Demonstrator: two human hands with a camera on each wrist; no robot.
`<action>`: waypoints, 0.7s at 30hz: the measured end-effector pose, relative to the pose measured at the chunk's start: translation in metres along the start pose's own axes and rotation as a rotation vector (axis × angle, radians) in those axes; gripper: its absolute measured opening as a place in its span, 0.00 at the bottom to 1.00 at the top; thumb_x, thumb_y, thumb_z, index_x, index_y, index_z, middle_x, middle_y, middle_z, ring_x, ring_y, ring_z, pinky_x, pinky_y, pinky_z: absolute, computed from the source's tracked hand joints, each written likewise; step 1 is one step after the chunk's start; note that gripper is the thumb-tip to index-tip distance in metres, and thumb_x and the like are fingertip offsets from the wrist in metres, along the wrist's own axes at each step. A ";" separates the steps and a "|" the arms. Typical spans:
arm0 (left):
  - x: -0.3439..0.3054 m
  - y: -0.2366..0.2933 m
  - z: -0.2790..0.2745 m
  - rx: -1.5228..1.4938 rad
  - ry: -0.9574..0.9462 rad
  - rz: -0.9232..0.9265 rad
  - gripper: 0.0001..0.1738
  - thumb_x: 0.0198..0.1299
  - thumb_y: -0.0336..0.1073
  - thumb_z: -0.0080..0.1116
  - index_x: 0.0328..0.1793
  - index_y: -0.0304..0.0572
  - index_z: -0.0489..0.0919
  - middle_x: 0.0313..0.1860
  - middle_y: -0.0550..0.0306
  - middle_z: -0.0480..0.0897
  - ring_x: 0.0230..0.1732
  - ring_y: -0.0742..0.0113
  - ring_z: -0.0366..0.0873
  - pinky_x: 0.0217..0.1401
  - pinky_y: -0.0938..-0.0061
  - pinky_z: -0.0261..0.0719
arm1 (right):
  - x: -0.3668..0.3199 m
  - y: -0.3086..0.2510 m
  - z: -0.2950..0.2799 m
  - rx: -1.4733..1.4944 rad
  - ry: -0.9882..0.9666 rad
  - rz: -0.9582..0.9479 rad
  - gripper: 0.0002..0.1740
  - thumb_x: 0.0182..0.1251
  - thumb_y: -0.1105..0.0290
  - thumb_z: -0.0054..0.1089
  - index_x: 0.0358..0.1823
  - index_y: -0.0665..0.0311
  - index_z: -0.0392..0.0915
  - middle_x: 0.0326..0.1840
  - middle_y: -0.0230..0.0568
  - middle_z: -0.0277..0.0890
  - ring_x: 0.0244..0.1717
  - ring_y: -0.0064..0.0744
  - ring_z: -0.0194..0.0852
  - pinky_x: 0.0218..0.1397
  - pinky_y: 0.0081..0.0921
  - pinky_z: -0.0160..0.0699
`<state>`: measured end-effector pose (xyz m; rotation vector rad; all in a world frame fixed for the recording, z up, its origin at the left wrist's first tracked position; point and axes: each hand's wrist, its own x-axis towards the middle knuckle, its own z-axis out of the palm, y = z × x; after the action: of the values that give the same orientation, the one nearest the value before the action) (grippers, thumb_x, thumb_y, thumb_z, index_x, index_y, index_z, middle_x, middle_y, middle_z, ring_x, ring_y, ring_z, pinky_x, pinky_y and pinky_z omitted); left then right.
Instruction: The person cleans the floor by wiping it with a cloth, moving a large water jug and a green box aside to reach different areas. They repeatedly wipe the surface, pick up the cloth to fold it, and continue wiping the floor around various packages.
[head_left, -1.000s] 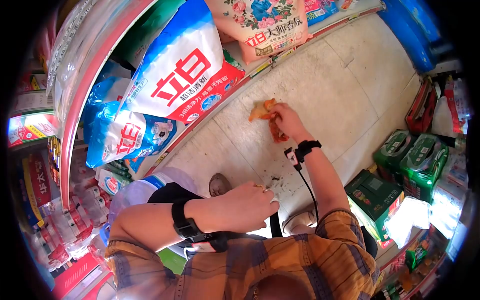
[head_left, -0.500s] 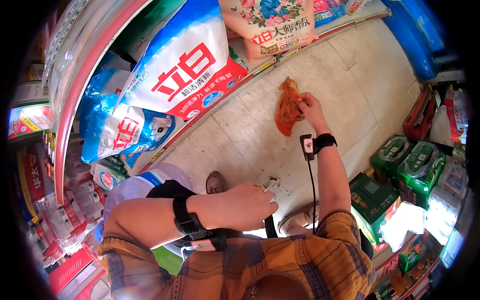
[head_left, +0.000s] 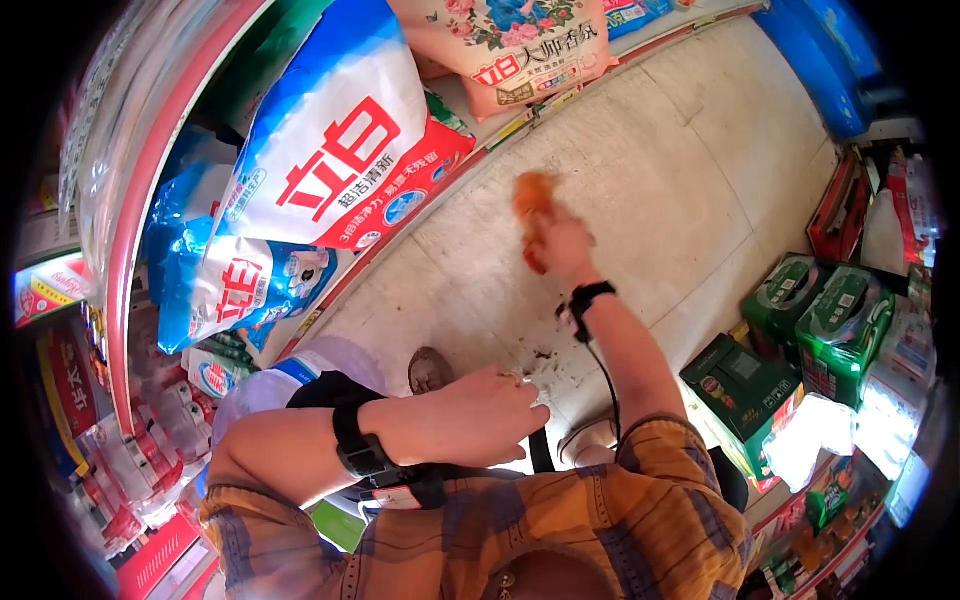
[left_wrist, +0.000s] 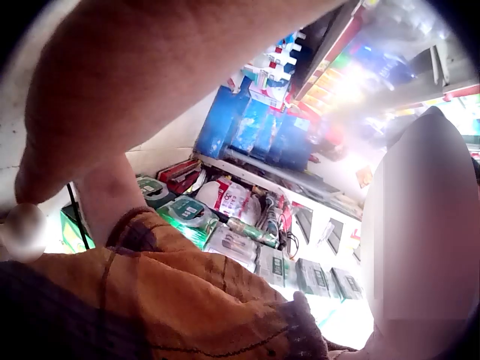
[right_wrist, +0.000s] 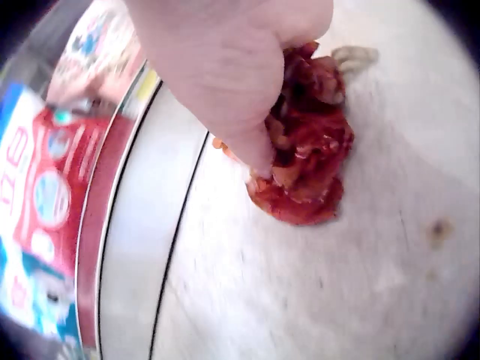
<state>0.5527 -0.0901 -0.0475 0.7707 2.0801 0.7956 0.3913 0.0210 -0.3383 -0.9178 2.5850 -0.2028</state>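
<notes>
Our right hand (head_left: 562, 250), fingers curled round crumpled red wad (head_left: 528, 190), near the floor's (head_left: 680, 170) shelf-side edge; left hand (head_left: 490, 410) fingers curled, contents we cannot tell

Cloth (head_left: 530, 192): was orange-red and blotchy, with darker red in the folds.
Floor (head_left: 680, 180): was pale grey, with dark specks at the near part.
Large bag (head_left: 340, 160), left: was white with a blue top, a red base and red characters.
Small bag (head_left: 235, 290), nearer left: was blue and white, with red characters.
Far bag (head_left: 520, 40): was pink, with a floral print.
Shelf edge (head_left: 135, 230): was red.
Shirt (head_left: 600, 520), near: was orange-brown plaid with dark lines.
Straps (head_left: 352, 440): were black.
Cartons (head_left: 830, 320), right: were green.
Packs (head_left: 820, 60), far right: were blue.
</notes>
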 end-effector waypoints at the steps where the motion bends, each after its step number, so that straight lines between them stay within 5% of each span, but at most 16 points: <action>1: 0.001 -0.002 -0.003 0.003 -0.002 0.001 0.20 0.55 0.42 0.68 0.47 0.36 0.77 0.40 0.49 0.77 0.47 0.50 0.78 0.49 0.60 0.76 | -0.011 -0.019 0.018 -0.013 0.087 -0.147 0.23 0.55 0.64 0.62 0.55 0.53 0.77 0.66 0.47 0.70 0.56 0.45 0.76 0.56 0.53 0.73; 3: 0.002 -0.004 -0.006 -0.017 -0.023 -0.038 0.20 0.55 0.41 0.68 0.47 0.37 0.76 0.40 0.48 0.77 0.48 0.50 0.78 0.50 0.60 0.76 | -0.041 -0.055 0.032 -0.152 0.102 -0.399 0.20 0.55 0.67 0.58 0.52 0.49 0.79 0.63 0.38 0.71 0.52 0.45 0.77 0.55 0.51 0.71; 5: 0.003 -0.004 -0.012 -0.019 -0.006 -0.041 0.20 0.55 0.41 0.68 0.48 0.37 0.75 0.41 0.48 0.77 0.48 0.50 0.78 0.50 0.59 0.75 | -0.057 -0.075 0.057 -0.037 0.159 -0.642 0.17 0.59 0.67 0.57 0.51 0.53 0.79 0.54 0.42 0.76 0.49 0.44 0.79 0.55 0.51 0.70; 8: 0.002 -0.008 -0.013 -0.004 0.098 -0.007 0.20 0.53 0.40 0.68 0.46 0.36 0.76 0.39 0.47 0.78 0.45 0.50 0.79 0.48 0.59 0.76 | -0.055 -0.091 0.030 0.232 -0.132 -0.508 0.21 0.51 0.68 0.62 0.51 0.51 0.79 0.44 0.41 0.80 0.43 0.44 0.81 0.48 0.45 0.75; 9: 0.001 -0.009 -0.011 0.008 0.187 0.032 0.19 0.50 0.39 0.69 0.44 0.35 0.77 0.38 0.48 0.79 0.41 0.50 0.81 0.44 0.59 0.77 | -0.042 -0.076 0.023 0.473 0.069 -0.548 0.24 0.45 0.69 0.65 0.49 0.52 0.79 0.35 0.41 0.80 0.39 0.46 0.82 0.42 0.42 0.78; 11: -0.001 -0.011 -0.012 -0.001 0.174 0.019 0.19 0.51 0.40 0.69 0.44 0.36 0.77 0.38 0.48 0.79 0.42 0.51 0.81 0.45 0.59 0.77 | -0.015 -0.045 -0.018 0.959 -0.007 -0.300 0.27 0.45 0.70 0.65 0.53 0.53 0.78 0.35 0.43 0.81 0.39 0.47 0.81 0.41 0.42 0.80; 12: -0.002 -0.011 -0.014 -0.003 0.162 0.008 0.19 0.51 0.40 0.70 0.44 0.36 0.77 0.38 0.49 0.79 0.43 0.51 0.81 0.45 0.59 0.77 | -0.007 -0.031 -0.065 0.772 0.061 -0.167 0.33 0.47 0.71 0.65 0.61 0.55 0.75 0.36 0.44 0.83 0.39 0.48 0.82 0.41 0.42 0.80; 13: -0.003 -0.010 -0.017 -0.005 0.164 0.005 0.19 0.51 0.40 0.70 0.44 0.36 0.77 0.38 0.49 0.79 0.43 0.51 0.81 0.45 0.59 0.77 | 0.009 -0.004 -0.077 0.975 0.013 -0.054 0.37 0.50 0.73 0.63 0.67 0.57 0.70 0.38 0.46 0.84 0.39 0.47 0.83 0.40 0.41 0.81; 15: -0.005 -0.009 -0.024 -0.054 0.000 -0.027 0.23 0.56 0.42 0.66 0.53 0.37 0.75 0.43 0.48 0.76 0.51 0.51 0.76 0.53 0.60 0.74 | 0.045 0.066 -0.063 0.588 0.412 -0.025 0.36 0.54 0.73 0.61 0.68 0.61 0.68 0.49 0.53 0.81 0.49 0.52 0.81 0.52 0.43 0.80; 18: -0.008 -0.013 -0.022 -0.069 0.019 -0.017 0.23 0.57 0.42 0.66 0.53 0.37 0.75 0.43 0.49 0.76 0.52 0.52 0.76 0.53 0.60 0.74 | 0.059 0.120 -0.083 0.448 0.329 0.300 0.37 0.56 0.70 0.61 0.71 0.62 0.64 0.63 0.53 0.75 0.61 0.53 0.75 0.62 0.42 0.76; 21: -0.009 -0.018 -0.023 -0.078 0.009 -0.029 0.23 0.57 0.42 0.66 0.53 0.37 0.75 0.43 0.49 0.76 0.51 0.52 0.76 0.52 0.61 0.75 | 0.076 0.111 -0.046 0.213 0.406 0.235 0.35 0.55 0.71 0.60 0.69 0.60 0.66 0.65 0.48 0.72 0.62 0.49 0.73 0.59 0.43 0.76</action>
<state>0.5339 -0.1141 -0.0454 0.6938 2.0513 0.8607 0.2550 0.0595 -0.3491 -0.5328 2.9341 -0.6416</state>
